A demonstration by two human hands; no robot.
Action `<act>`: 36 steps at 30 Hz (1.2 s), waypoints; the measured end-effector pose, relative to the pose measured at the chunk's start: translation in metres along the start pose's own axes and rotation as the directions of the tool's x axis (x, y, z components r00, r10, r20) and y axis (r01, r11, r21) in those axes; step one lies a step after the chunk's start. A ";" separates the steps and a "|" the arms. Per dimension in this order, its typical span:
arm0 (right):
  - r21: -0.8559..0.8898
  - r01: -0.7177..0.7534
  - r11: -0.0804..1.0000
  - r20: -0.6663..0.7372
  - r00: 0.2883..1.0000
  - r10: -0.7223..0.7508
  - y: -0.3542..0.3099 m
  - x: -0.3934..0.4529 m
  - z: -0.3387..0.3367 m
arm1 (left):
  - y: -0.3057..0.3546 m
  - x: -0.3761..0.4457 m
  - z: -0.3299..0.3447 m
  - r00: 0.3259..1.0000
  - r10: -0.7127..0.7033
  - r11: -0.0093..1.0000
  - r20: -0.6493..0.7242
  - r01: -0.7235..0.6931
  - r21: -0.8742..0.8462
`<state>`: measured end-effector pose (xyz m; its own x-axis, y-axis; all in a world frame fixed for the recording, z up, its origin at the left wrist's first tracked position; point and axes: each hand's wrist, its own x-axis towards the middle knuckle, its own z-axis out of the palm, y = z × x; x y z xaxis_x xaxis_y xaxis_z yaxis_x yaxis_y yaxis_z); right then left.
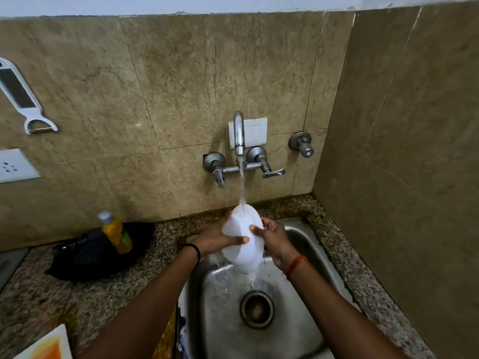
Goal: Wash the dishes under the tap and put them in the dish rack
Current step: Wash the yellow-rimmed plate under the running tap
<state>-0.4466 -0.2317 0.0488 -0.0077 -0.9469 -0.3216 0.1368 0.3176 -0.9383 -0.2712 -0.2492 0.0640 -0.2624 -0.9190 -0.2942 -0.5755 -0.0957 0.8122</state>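
Water from the wall tap (238,133) strikes the top rim of a white plate (242,237) that I hold tilted above the steel sink (305,244); my left hand (215,238) grips its left edge, thumb curled over the face, while my right hand (274,237) pinches the right edge. Wet plastic could slip from these 2 grips and drop into the basin, I judge. Speckled granite counter (46,294) carries a yellow bottle (116,233) on a black bag (98,255); beige tiles back the corner, a peeler (20,95) hanging left. No dish rack shows
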 end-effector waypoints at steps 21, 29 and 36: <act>-0.747 0.481 0.459 0.315 0.864 -0.393 -0.023 -0.007 -0.001 | 0.008 0.004 0.012 0.986 -0.168 0.314 0.007 0.060 -0.947; -0.858 0.259 0.443 -0.036 0.831 -0.555 -0.022 0.009 -0.010 | -0.003 0.000 0.016 0.970 -0.239 0.221 -0.039 0.015 -0.975; -0.258 -0.030 0.966 -0.147 0.989 -0.009 -0.022 0.026 -0.017 | -0.005 -0.004 0.013 0.938 -0.345 0.370 -0.020 0.116 -0.922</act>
<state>-0.4671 -0.2620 0.0587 -0.1543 -0.9319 -0.3283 -0.1230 0.3478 -0.9295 -0.2775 -0.2403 0.0548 -0.0324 -0.8371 -0.5461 0.4705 -0.4948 0.7306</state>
